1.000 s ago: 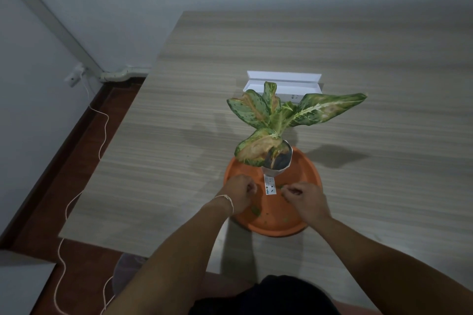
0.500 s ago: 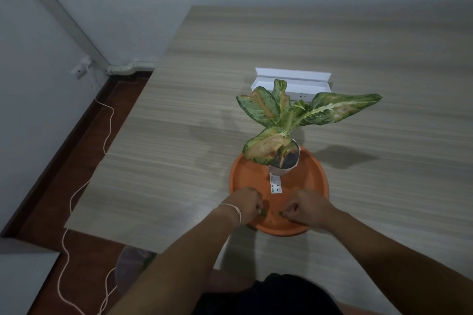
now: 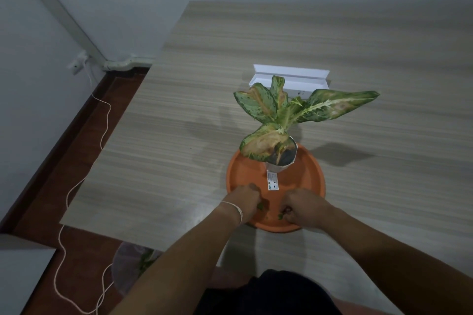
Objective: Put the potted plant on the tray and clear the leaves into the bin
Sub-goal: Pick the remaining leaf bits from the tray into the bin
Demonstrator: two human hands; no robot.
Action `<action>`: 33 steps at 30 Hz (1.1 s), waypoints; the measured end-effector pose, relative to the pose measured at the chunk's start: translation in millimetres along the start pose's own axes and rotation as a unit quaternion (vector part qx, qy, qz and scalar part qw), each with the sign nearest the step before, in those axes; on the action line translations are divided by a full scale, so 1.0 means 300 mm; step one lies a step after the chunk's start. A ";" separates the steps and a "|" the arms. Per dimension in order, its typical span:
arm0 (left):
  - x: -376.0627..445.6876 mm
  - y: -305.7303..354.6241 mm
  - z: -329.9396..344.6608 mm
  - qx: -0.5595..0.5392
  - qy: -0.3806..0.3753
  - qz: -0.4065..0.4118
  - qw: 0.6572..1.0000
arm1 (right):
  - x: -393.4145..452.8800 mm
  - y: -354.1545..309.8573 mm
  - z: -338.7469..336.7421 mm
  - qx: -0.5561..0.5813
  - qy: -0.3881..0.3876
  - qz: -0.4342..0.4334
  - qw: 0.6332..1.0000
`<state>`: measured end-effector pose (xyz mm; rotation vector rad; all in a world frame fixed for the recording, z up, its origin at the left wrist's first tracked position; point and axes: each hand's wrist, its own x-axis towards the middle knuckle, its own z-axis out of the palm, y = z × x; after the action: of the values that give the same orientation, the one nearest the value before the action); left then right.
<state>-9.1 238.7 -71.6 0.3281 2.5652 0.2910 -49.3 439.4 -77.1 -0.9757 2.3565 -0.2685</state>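
A potted plant (image 3: 286, 120) with broad green and pink leaves stands in a white pot (image 3: 275, 176) on the round orange tray (image 3: 307, 174). Both hands are over the tray's near part. My left hand (image 3: 244, 198) is closed, with a bit of green leaf (image 3: 260, 206) at its fingertips. My right hand (image 3: 303, 208) is also closed, pinching small green leaf bits (image 3: 281, 216). A bin (image 3: 128, 267) with some green leaves inside sits on the floor under the table's near edge, partly hidden by my left arm.
A white open box (image 3: 290, 79) lies on the wooden table (image 3: 358, 59) behind the plant. A white cable (image 3: 76, 186) runs along the brown floor on the left from a wall socket (image 3: 76, 65). A grey surface (image 3: 20, 276) fills the lower left corner.
Both hands moved from beside the pot toward the tray's near rim and closed on small leaf bits. The view shifted, so the plant and tray sit further right.
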 end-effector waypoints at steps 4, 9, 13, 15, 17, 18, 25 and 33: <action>0.001 -0.004 0.013 0.010 0.001 -0.006 1.000 | -0.003 -0.024 0.021 0.019 0.003 -0.031 0.999; 0.022 0.023 0.024 0.002 -0.005 -0.032 0.999 | 0.013 -0.023 0.037 0.027 -0.002 -0.018 0.999; 0.019 0.025 0.043 0.000 -0.003 -0.036 0.999 | 0.019 -0.041 0.045 0.039 -0.004 0.001 0.999; 0.022 0.026 0.043 -0.006 -0.003 -0.038 0.999 | 0.016 -0.047 0.050 0.045 0.004 0.006 0.999; 0.023 0.024 0.034 -0.024 -0.010 -0.039 0.999 | 0.014 -0.041 0.058 0.072 0.030 0.036 0.996; 0.022 0.022 0.026 -0.040 -0.012 -0.043 0.998 | 0.016 -0.031 0.064 0.109 0.050 0.077 0.990; -0.002 -0.062 -0.040 -0.240 0.097 -0.150 0.954 | 0.037 0.049 0.036 0.484 0.168 0.301 0.804; -0.193 -0.286 -0.104 -0.372 0.207 -0.223 0.877 | 0.112 -0.060 -0.018 0.618 0.178 0.279 0.713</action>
<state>7.3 136.4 -41.1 -0.6672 2.5788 1.2180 -61.1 402.9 -80.2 0.4776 1.9079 -1.5981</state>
